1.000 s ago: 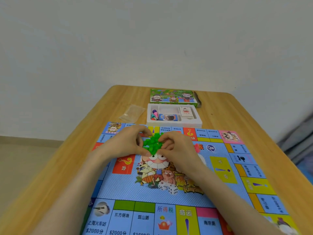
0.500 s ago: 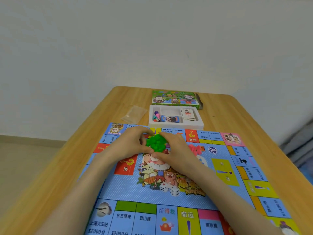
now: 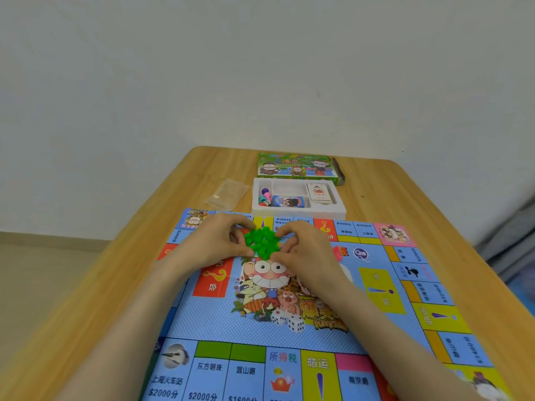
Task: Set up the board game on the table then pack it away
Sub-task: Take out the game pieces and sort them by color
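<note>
The colourful game board (image 3: 225, 322) lies unfolded on the wooden table (image 3: 373, 192). On its far half sits a heap of small green plastic pieces (image 3: 262, 241). My left hand (image 3: 214, 241) cups the heap from the left, thumb and forefinger curled round it. My right hand (image 3: 304, 250) cups it from the right the same way. Both hands press the pieces together into one pile.
Beyond the board stands a white tray (image 3: 298, 212) with coloured pawns, a blue card deck and a white card deck. The green box lid (image 3: 298, 164) lies behind it. An empty clear plastic bag (image 3: 227, 193) lies to the tray's left.
The hands have closed in round the green pieces, gathering them into a tighter pile. The camera has tilted slightly, so the board sits a little lower in view.
</note>
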The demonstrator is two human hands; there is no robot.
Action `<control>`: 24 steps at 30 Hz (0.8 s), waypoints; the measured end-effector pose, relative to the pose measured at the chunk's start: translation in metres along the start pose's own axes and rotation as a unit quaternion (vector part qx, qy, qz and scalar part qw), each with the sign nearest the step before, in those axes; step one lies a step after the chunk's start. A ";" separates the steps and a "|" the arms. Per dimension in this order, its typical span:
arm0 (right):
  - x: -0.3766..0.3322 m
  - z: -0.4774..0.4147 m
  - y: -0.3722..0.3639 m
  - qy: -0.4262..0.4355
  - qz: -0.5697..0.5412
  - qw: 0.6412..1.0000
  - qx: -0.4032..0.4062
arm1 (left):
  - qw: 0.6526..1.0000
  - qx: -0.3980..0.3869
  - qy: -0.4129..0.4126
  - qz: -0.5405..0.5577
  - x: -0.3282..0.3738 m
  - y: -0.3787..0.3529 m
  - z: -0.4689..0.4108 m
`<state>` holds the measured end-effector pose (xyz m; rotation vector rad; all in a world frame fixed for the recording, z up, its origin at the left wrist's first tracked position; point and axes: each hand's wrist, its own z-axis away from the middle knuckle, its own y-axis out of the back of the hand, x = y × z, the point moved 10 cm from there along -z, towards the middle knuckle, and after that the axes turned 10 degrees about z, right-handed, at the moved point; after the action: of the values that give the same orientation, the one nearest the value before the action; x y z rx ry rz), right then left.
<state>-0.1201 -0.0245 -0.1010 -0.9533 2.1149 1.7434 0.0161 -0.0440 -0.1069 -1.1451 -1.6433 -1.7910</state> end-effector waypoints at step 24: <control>-0.001 0.000 0.000 0.006 0.012 1.000 0.005 | 0.999 0.012 0.010 -0.033 -0.002 0.003 0.002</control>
<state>-0.1189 -0.0240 -0.1004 -0.9414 2.1479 1.7415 0.0198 -0.0433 -0.1064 -1.0718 -1.7052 -1.8114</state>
